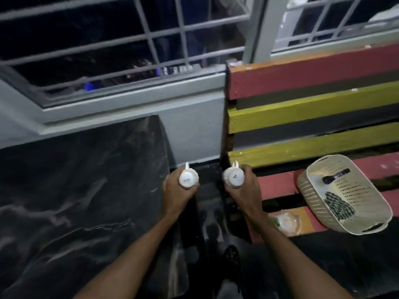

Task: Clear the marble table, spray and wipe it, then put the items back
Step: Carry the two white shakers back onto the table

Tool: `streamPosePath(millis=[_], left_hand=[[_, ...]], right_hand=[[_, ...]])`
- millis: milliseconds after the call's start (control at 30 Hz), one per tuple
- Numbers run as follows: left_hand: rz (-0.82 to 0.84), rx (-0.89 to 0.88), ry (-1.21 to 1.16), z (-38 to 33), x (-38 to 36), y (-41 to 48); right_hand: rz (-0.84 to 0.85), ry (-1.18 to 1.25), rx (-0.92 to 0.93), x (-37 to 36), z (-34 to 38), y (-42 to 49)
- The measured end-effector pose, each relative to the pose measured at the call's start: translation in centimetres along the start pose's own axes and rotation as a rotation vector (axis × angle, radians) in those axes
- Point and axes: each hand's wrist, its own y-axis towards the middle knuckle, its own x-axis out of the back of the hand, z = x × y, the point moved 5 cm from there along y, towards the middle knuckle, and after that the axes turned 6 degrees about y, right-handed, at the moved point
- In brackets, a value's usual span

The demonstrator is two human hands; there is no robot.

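Note:
My left hand grips a white cup, held upside down so its printed base faces the camera and its handle points away. My right hand grips a second white cup the same way. Both cups hang over the dark gap between the black marble table on the left and the painted bench on the right. The marble top shows pale veins and nothing standing on the part in view.
A red and yellow slatted wooden bench fills the right. On its seat sit a cream perforated basket holding a black torch and a dark patterned cloth, and a clear glass item. A barred window runs behind.

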Motion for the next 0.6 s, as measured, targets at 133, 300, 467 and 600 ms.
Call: streamPosePath(millis=[133, 300, 467, 600], left_hand=[[-0.126, 0.012, -0.016, 5.0, 12.5, -0.7], [-0.231, 0.085, -0.014, 15.4, 28.3, -2.2], [-0.254, 0.212, 0.092, 27.6, 41.6, -3.8], [-0.256, 0.295, 0.109, 34.5, 47.4, -3.7]], right_hand=[[0.014, 0.029, 0.105, -6.8, 9.1, -4.7], [0.06, 0.039, 0.156, -18.0, 19.0, -12.0], [0.137, 0.071, 0.169, -29.9, 27.8, -18.7], [0.218, 0.051, 0.161, -37.1, 31.1, -21.0]])
